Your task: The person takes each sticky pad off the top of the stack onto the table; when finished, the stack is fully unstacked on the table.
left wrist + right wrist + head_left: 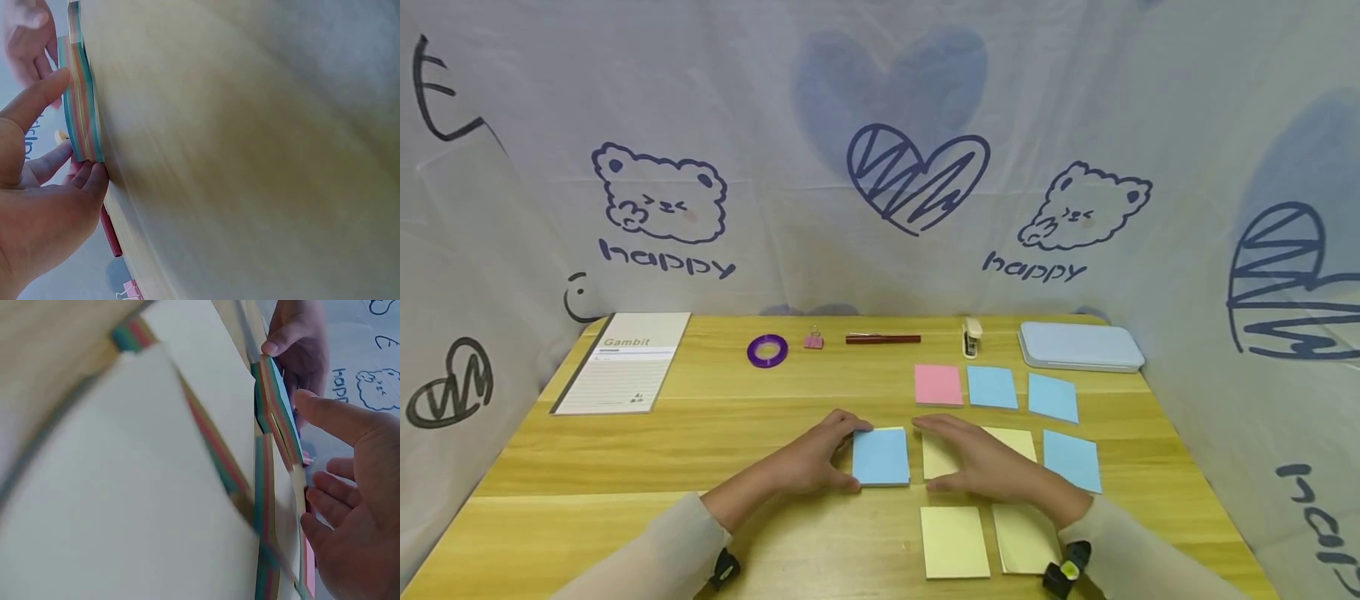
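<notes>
A thick stack of sticky notes (881, 458) with a blue top sheet lies at the middle of the table. My left hand (816, 454) grips it from the left, thumb at the near corner and fingers at the far one. Layered edges of the sticky notes (82, 106), in green, pink and yellow, show in the left wrist view. To the right, my right hand (973, 458) hovers with spread fingers, holding nothing. Beneath it lie two yellow sticky-note pads (933, 462), partly hidden by the hand. Two more yellow pads (955, 542) lie nearer me.
Blue pads (1071, 461) and a pink pad (937, 385) lie right and beyond. Along the back are a notebook (625, 362), purple tape (767, 351), a pink binder clip (813, 340), a dark red pen (883, 338), a stapler (972, 337) and a pale blue case (1081, 346).
</notes>
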`<move>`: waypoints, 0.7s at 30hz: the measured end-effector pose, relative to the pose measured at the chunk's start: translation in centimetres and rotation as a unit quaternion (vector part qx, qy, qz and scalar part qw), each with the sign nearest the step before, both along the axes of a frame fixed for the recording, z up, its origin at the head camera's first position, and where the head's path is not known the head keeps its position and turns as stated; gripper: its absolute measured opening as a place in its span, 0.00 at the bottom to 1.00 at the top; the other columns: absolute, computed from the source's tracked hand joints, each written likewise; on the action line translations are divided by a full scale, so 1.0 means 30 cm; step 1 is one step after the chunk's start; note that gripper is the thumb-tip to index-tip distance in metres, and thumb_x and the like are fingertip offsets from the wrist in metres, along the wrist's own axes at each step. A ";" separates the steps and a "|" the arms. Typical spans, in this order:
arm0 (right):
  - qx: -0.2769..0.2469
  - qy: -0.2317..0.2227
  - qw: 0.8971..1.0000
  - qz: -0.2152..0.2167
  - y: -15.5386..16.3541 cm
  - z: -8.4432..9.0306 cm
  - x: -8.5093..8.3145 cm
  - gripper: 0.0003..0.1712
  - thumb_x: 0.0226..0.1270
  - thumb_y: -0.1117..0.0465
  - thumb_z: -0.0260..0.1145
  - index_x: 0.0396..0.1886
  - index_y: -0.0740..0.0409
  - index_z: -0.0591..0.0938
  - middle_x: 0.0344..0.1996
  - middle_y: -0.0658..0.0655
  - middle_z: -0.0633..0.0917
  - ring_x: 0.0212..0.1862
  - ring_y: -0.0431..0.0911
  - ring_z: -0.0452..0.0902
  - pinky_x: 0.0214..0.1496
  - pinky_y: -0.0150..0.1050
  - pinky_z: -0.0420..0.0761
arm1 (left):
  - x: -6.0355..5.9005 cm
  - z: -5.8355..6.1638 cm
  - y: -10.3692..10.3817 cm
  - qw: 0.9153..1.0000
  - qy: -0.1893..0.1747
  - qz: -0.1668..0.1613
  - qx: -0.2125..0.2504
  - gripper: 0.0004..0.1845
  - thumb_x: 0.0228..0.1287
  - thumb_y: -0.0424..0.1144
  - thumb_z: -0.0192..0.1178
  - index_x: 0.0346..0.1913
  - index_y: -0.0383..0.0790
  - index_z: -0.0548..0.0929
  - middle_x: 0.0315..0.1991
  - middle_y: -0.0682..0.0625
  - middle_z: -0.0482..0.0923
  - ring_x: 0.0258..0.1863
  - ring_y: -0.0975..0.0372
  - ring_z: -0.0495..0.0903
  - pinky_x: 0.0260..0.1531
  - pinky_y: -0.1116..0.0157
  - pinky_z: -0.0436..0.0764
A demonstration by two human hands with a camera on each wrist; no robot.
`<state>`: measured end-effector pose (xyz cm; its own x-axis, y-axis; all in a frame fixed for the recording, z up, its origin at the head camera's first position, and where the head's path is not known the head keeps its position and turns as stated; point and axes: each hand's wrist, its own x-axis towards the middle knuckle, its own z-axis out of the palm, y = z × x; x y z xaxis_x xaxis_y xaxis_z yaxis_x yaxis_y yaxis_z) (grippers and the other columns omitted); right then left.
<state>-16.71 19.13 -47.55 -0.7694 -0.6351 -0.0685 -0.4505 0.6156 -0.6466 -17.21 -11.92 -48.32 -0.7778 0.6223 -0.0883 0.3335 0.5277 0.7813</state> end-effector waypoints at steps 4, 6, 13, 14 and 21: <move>0.002 -0.018 1.000 -0.005 -0.057 -0.004 -0.021 0.55 0.58 0.40 0.78 0.81 0.47 0.63 0.79 0.53 0.65 0.79 0.53 0.57 0.79 0.59 0.60 | -0.001 -0.002 -0.001 1.000 -0.001 0.001 -0.001 0.41 0.56 0.36 0.79 0.72 0.34 0.71 0.63 0.43 0.68 0.63 0.51 0.71 0.69 0.47 0.71; 0.001 -0.024 1.000 -0.006 -0.078 -0.007 -0.027 0.56 0.57 0.39 0.78 0.81 0.47 0.63 0.79 0.53 0.65 0.79 0.53 0.57 0.78 0.60 0.60 | -0.001 -0.003 -0.001 1.000 0.001 0.000 -0.002 0.41 0.56 0.37 0.79 0.72 0.34 0.71 0.63 0.43 0.68 0.63 0.51 0.71 0.69 0.47 0.71; -0.001 -0.019 1.000 0.007 -0.119 -0.031 -0.036 0.59 0.55 0.37 0.79 0.81 0.52 0.63 0.77 0.54 0.67 0.78 0.53 0.60 0.78 0.56 0.64 | -0.004 -0.001 0.000 1.000 0.004 -0.005 0.000 0.41 0.56 0.36 0.79 0.72 0.33 0.70 0.63 0.42 0.68 0.62 0.51 0.71 0.68 0.48 0.72; -0.002 -0.018 1.000 0.011 -0.122 -0.035 -0.035 0.59 0.55 0.37 0.79 0.81 0.53 0.63 0.77 0.55 0.68 0.77 0.53 0.61 0.78 0.56 0.64 | -0.004 -0.001 0.001 1.000 0.003 -0.005 0.000 0.41 0.56 0.36 0.78 0.72 0.33 0.70 0.63 0.42 0.68 0.62 0.51 0.71 0.68 0.48 0.72; -0.005 -0.015 1.000 0.012 -0.132 -0.044 -0.028 0.55 0.58 0.41 0.79 0.80 0.54 0.65 0.75 0.55 0.70 0.75 0.52 0.64 0.76 0.54 0.68 | -0.005 -0.005 0.003 1.000 0.002 -0.006 0.000 0.41 0.57 0.37 0.78 0.72 0.34 0.70 0.63 0.43 0.68 0.62 0.52 0.71 0.68 0.49 0.72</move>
<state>-17.55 15.17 -48.87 -0.7518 -0.6540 -0.0841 -0.4458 0.5981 -0.6660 -17.35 -11.82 -48.46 -0.7707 0.6314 -0.0858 0.3420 0.5236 0.7803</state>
